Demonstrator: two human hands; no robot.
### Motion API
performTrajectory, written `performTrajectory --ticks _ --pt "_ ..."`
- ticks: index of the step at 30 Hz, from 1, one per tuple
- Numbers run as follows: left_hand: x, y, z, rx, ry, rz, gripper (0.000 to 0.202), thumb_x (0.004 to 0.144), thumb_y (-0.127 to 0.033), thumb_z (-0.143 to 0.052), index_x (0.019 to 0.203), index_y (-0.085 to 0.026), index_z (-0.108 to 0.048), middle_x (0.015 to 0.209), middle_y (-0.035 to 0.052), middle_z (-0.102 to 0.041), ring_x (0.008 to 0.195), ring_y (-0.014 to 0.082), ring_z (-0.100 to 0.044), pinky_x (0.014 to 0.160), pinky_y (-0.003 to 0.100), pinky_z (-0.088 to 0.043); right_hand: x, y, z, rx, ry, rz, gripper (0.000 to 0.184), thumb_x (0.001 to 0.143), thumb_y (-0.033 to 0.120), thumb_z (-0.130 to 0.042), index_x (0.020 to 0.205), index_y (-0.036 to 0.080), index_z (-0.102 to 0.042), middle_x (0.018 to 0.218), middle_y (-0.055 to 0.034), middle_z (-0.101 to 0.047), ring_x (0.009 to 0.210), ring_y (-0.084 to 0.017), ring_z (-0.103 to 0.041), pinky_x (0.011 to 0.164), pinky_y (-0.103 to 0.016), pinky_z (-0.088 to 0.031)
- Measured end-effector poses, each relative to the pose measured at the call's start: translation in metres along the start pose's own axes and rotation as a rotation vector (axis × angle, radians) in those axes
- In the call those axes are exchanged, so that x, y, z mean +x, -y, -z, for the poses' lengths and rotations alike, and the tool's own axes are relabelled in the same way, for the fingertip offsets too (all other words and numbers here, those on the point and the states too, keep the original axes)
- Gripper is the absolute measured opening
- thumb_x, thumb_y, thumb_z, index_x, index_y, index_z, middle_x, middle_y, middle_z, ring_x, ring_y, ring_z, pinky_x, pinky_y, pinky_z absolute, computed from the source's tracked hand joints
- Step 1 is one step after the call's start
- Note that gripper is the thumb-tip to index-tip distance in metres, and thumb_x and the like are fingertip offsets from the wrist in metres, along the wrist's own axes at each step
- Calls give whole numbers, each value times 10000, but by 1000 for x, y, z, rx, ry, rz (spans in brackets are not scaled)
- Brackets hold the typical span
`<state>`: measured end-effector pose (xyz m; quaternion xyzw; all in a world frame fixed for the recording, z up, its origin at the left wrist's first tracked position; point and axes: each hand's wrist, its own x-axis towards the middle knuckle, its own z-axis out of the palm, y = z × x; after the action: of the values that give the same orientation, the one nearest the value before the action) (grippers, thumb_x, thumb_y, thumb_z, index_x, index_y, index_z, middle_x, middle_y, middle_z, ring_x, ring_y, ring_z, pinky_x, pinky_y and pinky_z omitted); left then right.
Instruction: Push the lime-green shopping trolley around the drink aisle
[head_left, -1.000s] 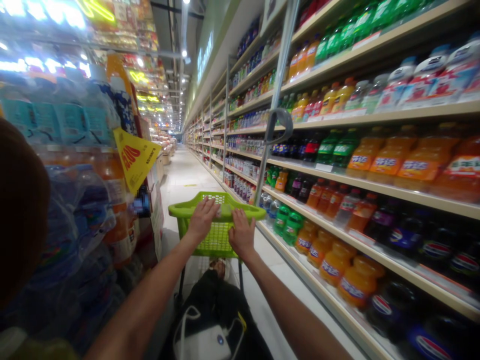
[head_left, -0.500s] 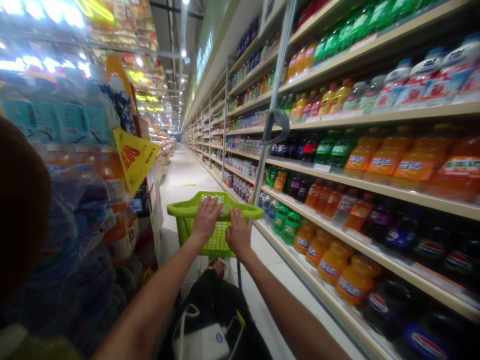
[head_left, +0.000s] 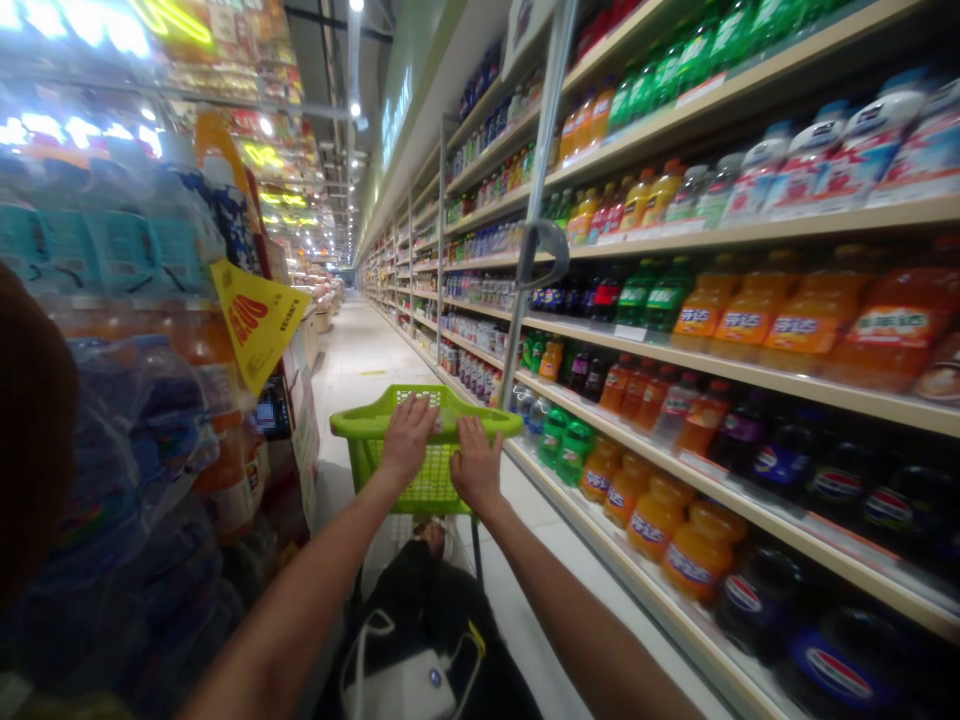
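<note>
A lime-green shopping cart [head_left: 437, 480] stands right in front of me, with its basket wall full of small holes. My left hand [head_left: 409, 437] lies over the middle of the cart's handle [head_left: 356, 427], fingers curled over the bar. Close beside it on the right, my right hand [head_left: 477, 468] grips the same bar, with the fingers bent over the top. The two hands are a little apart. The undersides of the fingers are hidden. Below the arms, a white box-shaped device [head_left: 405, 688] with a white cable rests against my dark clothing.
Shelves [head_left: 750, 365] of bottled drinks run along the right side. At left are stacked bottle packs [head_left: 127, 450] and a yellow price sign [head_left: 259, 320] that juts out. The pale aisle floor [head_left: 360, 340] stretches ahead. A dark rounded shape [head_left: 34, 400] fills the left edge.
Both hands keep their hold on the cart handle. The view has shifted slightly, so shelves and sign appear further left. The dark shape at the left edge has slid partly out of view.
</note>
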<state>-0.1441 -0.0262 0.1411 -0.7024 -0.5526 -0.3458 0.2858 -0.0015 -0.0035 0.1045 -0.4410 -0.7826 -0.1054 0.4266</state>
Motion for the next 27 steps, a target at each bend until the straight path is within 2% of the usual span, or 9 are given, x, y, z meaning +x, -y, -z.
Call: performTrajectory --ticks 3,7,12,15,17,19,22,24,27 --pt "0 -10 -2 -31 21 -59 363 828 -130 -416 1158 -213 -542 1306 72 -497 1280 236 -344 1034 465 -326 1 -2 2 11 9 12 544 737 105 -380 1280 104 -421 1344 -129 -431 1283 -241 -319 1048 -525 -104" --pt "-4 -1 -1 -94 7 -53 400 827 -109 -385 1206 -174 -496 1315 96 -483 1295 229 -320 1044 447 -327 5 5 7 75 -18 58 536 746 125 -381 1280 109 -420 1336 -125 -442 1275 -233 -333 1052 -495 -149" --pt "-1 8 -5 -349 12 -5 576 808 -131 -377 1365 -138 -231 1358 138 -417 1256 193 -383 1024 406 -370 23 25 18 284 -85 295 552 749 193 -430 1294 103 -401 1354 -128 -411 1267 -223 -336 1047 -416 -236" --pt "-4 14 -2 -364 53 65 719 765 -156 -454 1393 -144 -104 1398 153 -352 1259 203 -379 1025 418 -358 35 28 21 317 -36 329 527 732 200 -481 1252 123 -450 1271 -133 -495 1181 -231 -430 983 -405 -322" --pt "-10 20 4 -232 105 113 758 730 -210 -534 1381 -131 -153 1415 170 -314 1303 251 -301 1052 492 -282 40 28 22 264 13 300 462 734 214 -520 1193 157 -504 1209 -122 -543 1116 -243 -477 954 -437 -331" --pt "-16 25 11 -72 179 124 728 705 -289 -593 1337 -119 -276 1413 177 -316 1322 290 -249 1066 544 -199 42 30 22 188 32 270 380 736 229 -555 1114 187 -552 1185 -105 -562 1109 -263 -475 972 -498 -275" --pt "-22 29 18 67 270 107 629 714 -342 -594 1270 -126 -396 1370 156 -397 1304 286 -290 1079 530 -160 44 35 21 123 19 268 321 741 209 -570 1061 180 -571 1231 -103 -536 1173 -275 -419 1007 -529 -199" --pt "-24 29 20 99 290 100 601 722 -338 -582 1261 -134 -413 1347 139 -433 1293 272 -313 1084 510 -159 45 37 17 120 36 314 322 765 176 -547 1087 176 -562 1273 -103 -507 1193 -256 -404 1000 -482 -245" --pt "-24 29 20 98 297 97 591 724 -318 -571 1262 -131 -415 1324 133 -461 1277 259 -339 1083 484 -174 41 35 8 100 45 390 355 817 139 -490 1156 232 -539 1289 -73 -500 1195 -236 -404 957 -433 -310"
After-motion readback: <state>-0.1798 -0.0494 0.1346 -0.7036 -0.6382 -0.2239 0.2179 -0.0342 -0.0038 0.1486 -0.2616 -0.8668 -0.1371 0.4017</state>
